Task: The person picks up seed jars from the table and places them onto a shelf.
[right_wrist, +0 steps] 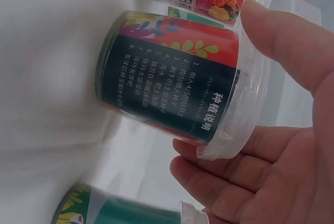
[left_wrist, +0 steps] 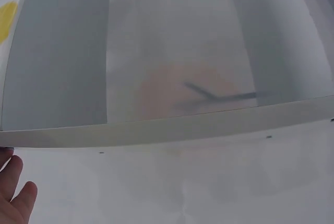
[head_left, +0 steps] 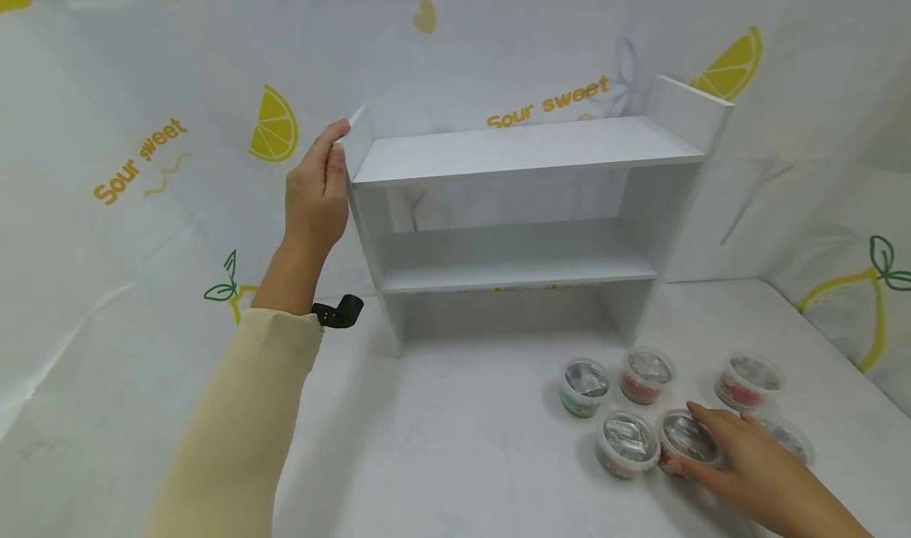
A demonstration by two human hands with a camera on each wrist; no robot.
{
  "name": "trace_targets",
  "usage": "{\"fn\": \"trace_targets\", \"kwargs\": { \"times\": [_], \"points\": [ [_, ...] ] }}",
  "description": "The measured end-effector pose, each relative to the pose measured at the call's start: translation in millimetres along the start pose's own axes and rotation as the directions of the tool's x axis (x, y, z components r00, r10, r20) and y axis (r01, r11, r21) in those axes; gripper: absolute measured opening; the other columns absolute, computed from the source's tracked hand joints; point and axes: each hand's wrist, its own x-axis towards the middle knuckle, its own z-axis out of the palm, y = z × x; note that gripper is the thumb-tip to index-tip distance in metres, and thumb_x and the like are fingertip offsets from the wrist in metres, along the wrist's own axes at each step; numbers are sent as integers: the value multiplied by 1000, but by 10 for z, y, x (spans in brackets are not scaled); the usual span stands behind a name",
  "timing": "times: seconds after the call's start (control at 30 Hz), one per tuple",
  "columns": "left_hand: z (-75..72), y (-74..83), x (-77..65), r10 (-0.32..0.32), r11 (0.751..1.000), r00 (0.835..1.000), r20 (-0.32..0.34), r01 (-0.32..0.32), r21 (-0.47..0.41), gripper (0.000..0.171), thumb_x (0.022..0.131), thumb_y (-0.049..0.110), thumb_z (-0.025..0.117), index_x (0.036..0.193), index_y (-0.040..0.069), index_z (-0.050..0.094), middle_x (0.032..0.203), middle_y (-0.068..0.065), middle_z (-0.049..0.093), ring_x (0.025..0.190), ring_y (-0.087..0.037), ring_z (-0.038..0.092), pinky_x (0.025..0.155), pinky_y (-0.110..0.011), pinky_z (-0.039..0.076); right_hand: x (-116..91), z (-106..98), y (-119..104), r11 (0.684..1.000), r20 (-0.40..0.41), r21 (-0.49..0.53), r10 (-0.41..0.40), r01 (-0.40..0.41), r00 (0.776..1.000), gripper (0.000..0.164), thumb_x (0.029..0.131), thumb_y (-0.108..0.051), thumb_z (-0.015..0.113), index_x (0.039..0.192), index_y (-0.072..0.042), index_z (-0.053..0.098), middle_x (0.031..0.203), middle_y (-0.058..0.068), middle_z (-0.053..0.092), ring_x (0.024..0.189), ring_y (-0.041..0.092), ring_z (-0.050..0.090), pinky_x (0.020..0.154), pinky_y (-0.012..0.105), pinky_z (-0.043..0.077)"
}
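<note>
My left hand (head_left: 318, 188) grips the top of the left side panel of a white shelf unit (head_left: 519, 281), whose front edge (left_wrist: 172, 130) crosses the left wrist view. At the lower right of the head view, my right hand (head_left: 765, 467) holds a planting-kit tub (head_left: 689, 437) by its clear lid, thumb on one side and fingers on the other. The tub (right_wrist: 172, 78) has a red and dark label with printed planting instructions. Against it stands another lidded tub (head_left: 628, 445). A tub partly hidden behind my hand (head_left: 786, 441) shows only its lid.
More lidded tubs stand nearby: a greenish one (head_left: 584, 388), a red one (head_left: 646, 375) and another red one (head_left: 749, 381). The white tabletop (head_left: 455, 443) runs to a wall sheet (head_left: 213, 55) printed with lemons, behind the shelf unit.
</note>
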Motion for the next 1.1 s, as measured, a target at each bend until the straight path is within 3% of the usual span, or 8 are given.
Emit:
{"fn": "trace_targets", "kwargs": {
  "times": [0.2, 0.3, 0.37, 0.43, 0.57, 0.67, 0.9, 1.1],
  "points": [
    [-29, 16, 27, 35, 999, 999, 8, -35, -6, 43, 107, 30, 35, 144, 16, 51, 94, -14, 60, 78, -21, 48, 89, -26, 44, -31, 1, 23, 999, -36, 30, -21, 22, 999, 88, 80, -58, 72, 131, 11, 53, 129, 39, 53, 117, 57, 48, 85, 71, 42],
    [-39, 29, 38, 48, 999, 999, 10, -48, 1, 43, 107, 29, 35, 143, 15, 53, 88, -14, 58, 75, -21, 48, 83, -27, 45, -41, -1, 35, 998, -65, 44, -38, 41, 997, 83, 79, -54, 75, 129, 10, 55, 127, 35, 56, 117, 55, 50, 85, 69, 42],
    [-49, 35, 44, 60, 998, 998, 10, -60, 2, 42, 106, 28, 36, 142, 14, 54, 76, -13, 44, 66, -24, 36, 74, -30, 40, -43, -4, 40, 997, -80, 49, -50, 54, 996, 81, 79, -51, 77, 128, 9, 56, 125, 34, 57, 116, 53, 51, 85, 68, 43],
    [-61, 34, 53, 68, 998, 998, 9, -68, 3, 42, 106, 27, 37, 141, 14, 55, 77, -14, 49, 67, -24, 39, 74, -30, 40, -42, -11, 40, 997, -106, 45, -64, 69, 992, 78, 78, -49, 79, 126, 8, 58, 123, 31, 60, 114, 52, 53, 84, 66, 44],
    [-92, 10, 68, 55, 998, 998, 14, -55, -32, 41, 105, 28, 40, 140, 15, 57, 112, -12, 68, 87, -19, 55, 86, -29, 44, -34, -35, 45, 995, -118, 52, -76, 83, 990, 76, 77, -46, 81, 125, 10, 58, 121, 33, 60, 112, 54, 54, 83, 66, 44],
    [-110, -23, 78, 26, 997, 999, 23, -25, -72, 40, 105, 29, 42, 139, 17, 58, 138, -1, 61, 117, -8, 58, 103, -24, 44, -15, -92, 52, 998, -65, 49, -35, 38, 997, 80, 80, -50, 76, 128, 11, 55, 127, 40, 54, 114, 59, 50, 84, 69, 43],
    [-155, -50, 118, 28, 986, 999, 37, -21, -163, 36, 103, 26, 49, 134, 13, 62, 139, 3, 59, 132, -2, 50, 110, -23, 40, 61, -402, 11, 999, 8, 37, 40, -40, 999, 85, 86, -57, 68, 137, 7, 48, 135, 44, 42, 114, 62, 47, 80, 71, 44],
    [-194, -54, 118, 1, 989, 998, 64, 8, -148, 36, 103, 26, 48, 134, 14, 63, 142, 6, 56, 136, 4, 41, 112, -21, 36, 227, -881, -214, 1000, -50, 28, 6, -5, 999, 83, 86, -52, 70, 142, 2, 43, 137, 39, 43, 108, 59, 51, 75, 72, 44]
  ]
}}
